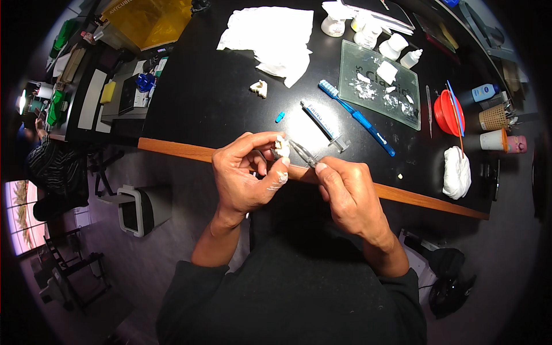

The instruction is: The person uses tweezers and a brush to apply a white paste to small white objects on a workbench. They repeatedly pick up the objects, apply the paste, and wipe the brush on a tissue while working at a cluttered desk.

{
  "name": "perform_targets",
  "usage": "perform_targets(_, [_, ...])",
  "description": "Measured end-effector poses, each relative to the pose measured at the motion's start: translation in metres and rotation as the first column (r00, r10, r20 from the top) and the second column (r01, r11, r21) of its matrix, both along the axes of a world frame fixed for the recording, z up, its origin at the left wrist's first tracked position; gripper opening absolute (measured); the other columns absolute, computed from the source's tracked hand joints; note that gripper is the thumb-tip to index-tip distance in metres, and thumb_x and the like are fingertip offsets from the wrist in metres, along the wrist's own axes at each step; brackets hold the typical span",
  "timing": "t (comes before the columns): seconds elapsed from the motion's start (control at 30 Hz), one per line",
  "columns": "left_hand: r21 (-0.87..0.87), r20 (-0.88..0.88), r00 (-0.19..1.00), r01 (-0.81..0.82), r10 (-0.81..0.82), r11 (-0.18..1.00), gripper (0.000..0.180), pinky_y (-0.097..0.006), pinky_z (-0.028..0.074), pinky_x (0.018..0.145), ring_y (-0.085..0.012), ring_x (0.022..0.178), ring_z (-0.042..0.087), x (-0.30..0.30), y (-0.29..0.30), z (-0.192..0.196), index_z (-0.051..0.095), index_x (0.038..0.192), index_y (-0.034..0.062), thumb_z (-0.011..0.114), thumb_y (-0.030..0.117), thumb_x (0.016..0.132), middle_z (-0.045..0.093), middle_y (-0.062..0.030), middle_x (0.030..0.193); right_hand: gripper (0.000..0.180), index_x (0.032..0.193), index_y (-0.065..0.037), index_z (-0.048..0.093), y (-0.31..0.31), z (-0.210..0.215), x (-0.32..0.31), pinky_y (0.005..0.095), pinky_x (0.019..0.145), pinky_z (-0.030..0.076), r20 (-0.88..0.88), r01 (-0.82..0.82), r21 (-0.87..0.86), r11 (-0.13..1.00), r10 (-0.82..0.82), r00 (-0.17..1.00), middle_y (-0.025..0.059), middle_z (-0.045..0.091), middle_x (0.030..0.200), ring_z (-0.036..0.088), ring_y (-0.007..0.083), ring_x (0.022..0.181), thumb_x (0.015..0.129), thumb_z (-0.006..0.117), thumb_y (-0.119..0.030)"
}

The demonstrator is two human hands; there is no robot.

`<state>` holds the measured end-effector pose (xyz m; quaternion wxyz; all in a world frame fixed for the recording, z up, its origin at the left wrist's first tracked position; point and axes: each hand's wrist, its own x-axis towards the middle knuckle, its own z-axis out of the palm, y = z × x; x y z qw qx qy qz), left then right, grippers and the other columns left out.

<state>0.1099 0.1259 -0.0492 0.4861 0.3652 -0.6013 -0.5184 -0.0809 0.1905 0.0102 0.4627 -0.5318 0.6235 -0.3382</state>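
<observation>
My left hand pinches a small cream tooth-shaped piece between thumb and fingers, with white paste smeared on the thumb. In my right hand is a slim, pointed metal tool; whether it is tweezers or small pliers I cannot make out. Its tip is at or very near the cream piece. Both hands are over the table's front edge. Just beyond them lie a syringe, its blue cap and a blue toothbrush. Farther left rests another cream dental model piece.
A glass plate bears white powder and lumps. White bottles stand behind it, and crumpled white paper lies at the back. To the right are a red bowl, a white cloth and a cup. A wooden edge borders the black table.
</observation>
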Motion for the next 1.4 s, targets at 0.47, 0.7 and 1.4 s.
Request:
perform_targets(0.47, [-0.144,0.050,0.985,-0.159,0.168,0.977,0.034,-0.024,0.053,0.085,-0.0175,0.095,0.071,0.060,-0.019,0.027,0.067,0.118,-0.0116,0.066,-0.006,0.085,0.073,-0.0181,0.105,0.014,0.086,-0.003,0.062,-0.036,-0.043,0.042,0.0448,0.073,0.048,-0.622,-0.223,-0.537,0.814,-0.203,0.756,0.0138,0.057,0.087,0.059,0.0316,0.084,0.086,0.072,-0.013])
perform_targets(0.7, [-0.241,0.157,0.935,-0.277,0.319,0.930,0.044,-0.017,0.037,0.066,-0.0042,0.068,0.048,0.074,-0.017,0.025,0.066,0.121,-0.0118,0.064,0.012,0.084,0.074,-0.0158,0.100,0.009,0.080,-0.004,0.065,-0.058,-0.053,0.058,0.0412,0.073,0.048,-0.624,-0.197,-0.584,0.787,-0.280,0.730,0.0098,0.057,0.082,0.058,0.0279,0.082,0.083,0.072,-0.010])
perform_targets(1.4, [-0.129,0.109,0.994,-0.013,0.028,0.992,0.037,-0.024,0.050,0.084,-0.0170,0.098,0.070,0.028,-0.004,0.020,0.065,0.122,-0.0087,0.067,0.003,0.086,0.071,-0.0180,0.113,0.019,0.108,0.004,0.074,0.055,0.020,0.026,0.0344,0.086,0.056,0.738,0.079,-0.601,0.796,0.590,-0.327,0.0238,0.066,0.110,0.068,0.0288,0.098,0.091,0.077,-0.003])
